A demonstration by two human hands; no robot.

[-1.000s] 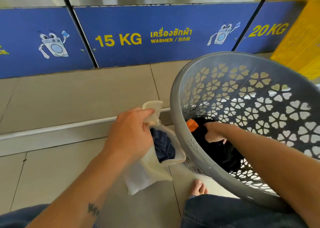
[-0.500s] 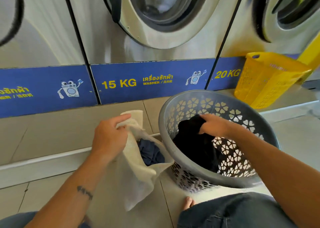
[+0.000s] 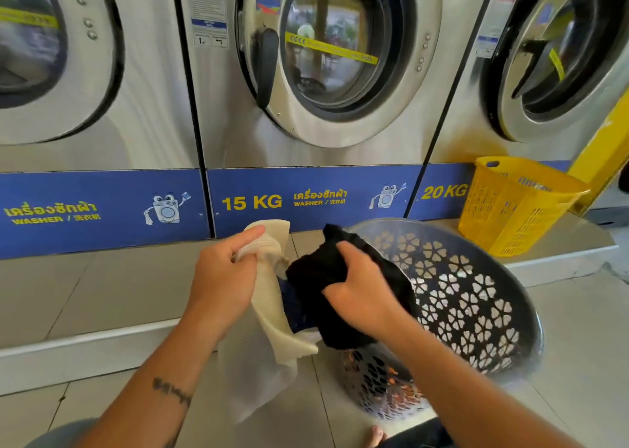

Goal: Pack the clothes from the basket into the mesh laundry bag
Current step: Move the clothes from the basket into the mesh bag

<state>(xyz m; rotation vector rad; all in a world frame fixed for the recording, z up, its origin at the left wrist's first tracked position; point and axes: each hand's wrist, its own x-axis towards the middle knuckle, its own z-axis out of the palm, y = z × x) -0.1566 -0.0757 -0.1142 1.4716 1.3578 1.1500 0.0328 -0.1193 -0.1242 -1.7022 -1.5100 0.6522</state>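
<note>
My left hand grips the cream rim of the white mesh laundry bag, holding its mouth up; the bag hangs down to the floor. A dark blue garment shows inside the bag's mouth. My right hand is closed on a black garment, held at the bag's opening, just left of the basket rim. The grey round laundry basket with flower-shaped holes stands tilted to the right. Something orange shows through its lower wall.
A row of steel front-loading washers on a tiled step with blue 15 KG and 20 KG panels fills the back. A yellow basket stands on the step at right. My bare toes and knees are at the bottom edge.
My right hand lifted the black garment out of the basket and carried it left to the bag's mouth. The view tilted up toward the washers. My left hand kept hold of the bag.
</note>
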